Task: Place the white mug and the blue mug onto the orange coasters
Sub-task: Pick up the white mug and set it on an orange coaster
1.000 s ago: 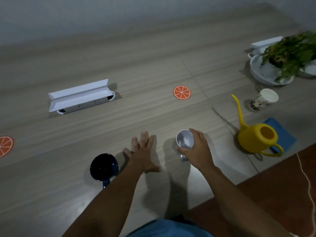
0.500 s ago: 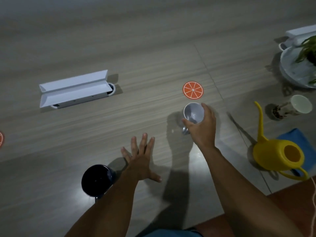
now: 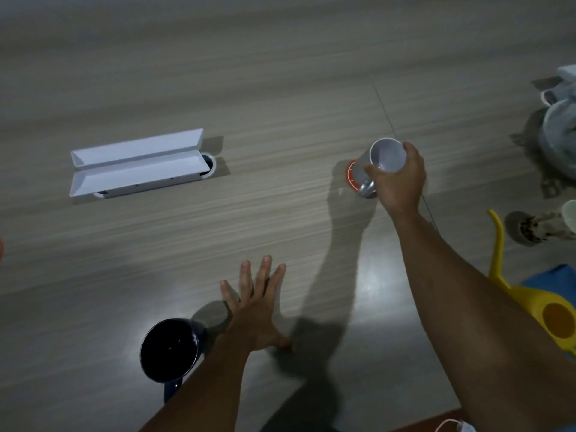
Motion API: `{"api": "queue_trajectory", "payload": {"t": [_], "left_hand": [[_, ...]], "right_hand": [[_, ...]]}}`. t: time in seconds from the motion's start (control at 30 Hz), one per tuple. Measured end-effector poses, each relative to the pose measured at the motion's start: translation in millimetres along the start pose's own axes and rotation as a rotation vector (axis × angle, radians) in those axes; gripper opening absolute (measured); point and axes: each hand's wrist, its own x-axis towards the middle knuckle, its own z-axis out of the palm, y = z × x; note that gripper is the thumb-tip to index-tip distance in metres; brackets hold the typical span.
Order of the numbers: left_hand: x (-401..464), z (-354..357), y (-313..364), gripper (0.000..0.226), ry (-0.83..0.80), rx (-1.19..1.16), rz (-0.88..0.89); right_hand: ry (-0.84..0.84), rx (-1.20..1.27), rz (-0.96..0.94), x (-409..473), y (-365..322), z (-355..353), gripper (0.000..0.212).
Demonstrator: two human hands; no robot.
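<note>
Over the orange coaster [image 3: 351, 174], the right hand [image 3: 397, 179] grips the white mug [image 3: 382, 160], which should be lowered level and centred, while the left hand [image 3: 257, 316] rests spread flat on the bench [image 3: 280, 88] beside the blue mug [image 3: 170, 349].

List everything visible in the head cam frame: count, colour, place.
white ceramic mug: 1, white, held over the orange coaster, centre right
orange round coaster: 1, orange with white lines, mostly hidden under the white mug
dark blue mug: 1, dark blue, near edge, beside the left hand
white open box: 1, white, long, left of centre
yellow plastic watering can: 1, yellow, right edge, partly cut off
blue cloth: 1, blue, under the watering can
patterned paper cup: 1, pale, right edge, blurred
wood-grain table: 1, grey-brown
left hand: 1, flat on the table, fingers spread
right hand: 1, gripping the white mug
</note>
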Motion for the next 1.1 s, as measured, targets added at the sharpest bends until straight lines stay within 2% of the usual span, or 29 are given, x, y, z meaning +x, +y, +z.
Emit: {"api": "queue_trajectory", "payload": {"t": [0.5, 0.7, 1.1], "left_hand": [[1, 3, 0, 0.157, 0.034, 0.007, -0.025], [2, 5, -1, 0.160, 0.031, -0.012, -0.018], [3, 6, -3, 0.162, 0.051, -0.009, 0.003]], "right_hand": [[-0.113, -0.030, 0.027, 13, 5, 4, 0.098], [-0.115, -0.055, 0.016, 9, 2, 2, 0.077], [-0.112, -0.091, -0.021, 7, 1, -6, 0.072]]}}
